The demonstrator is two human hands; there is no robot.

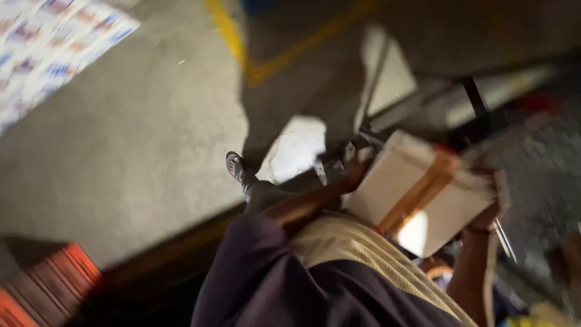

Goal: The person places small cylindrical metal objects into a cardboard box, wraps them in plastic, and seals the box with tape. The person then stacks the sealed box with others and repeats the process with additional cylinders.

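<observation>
I carry a pale cardboard box (445, 212) sealed with a strip of brown tape, held tilted in front of my body. My left hand (356, 171) grips its left edge, the arm reaching out of a dark purple sleeve. My right hand (491, 209) holds the right edge from below, fingers wrapped over the side. A sunlit spot falls on the box's near corner. The picture is blurred and slanted. Below the box, my foot in a sandal (235, 166) rests on the grey concrete floor (139, 139).
A yellow painted line (242, 54) crosses the floor at the top. A printed sheet (48, 42) lies at the upper left. An orange-red ridged object (48, 284) sits at the lower left. Dark metal bars and pale boards (423, 91) stand behind the box.
</observation>
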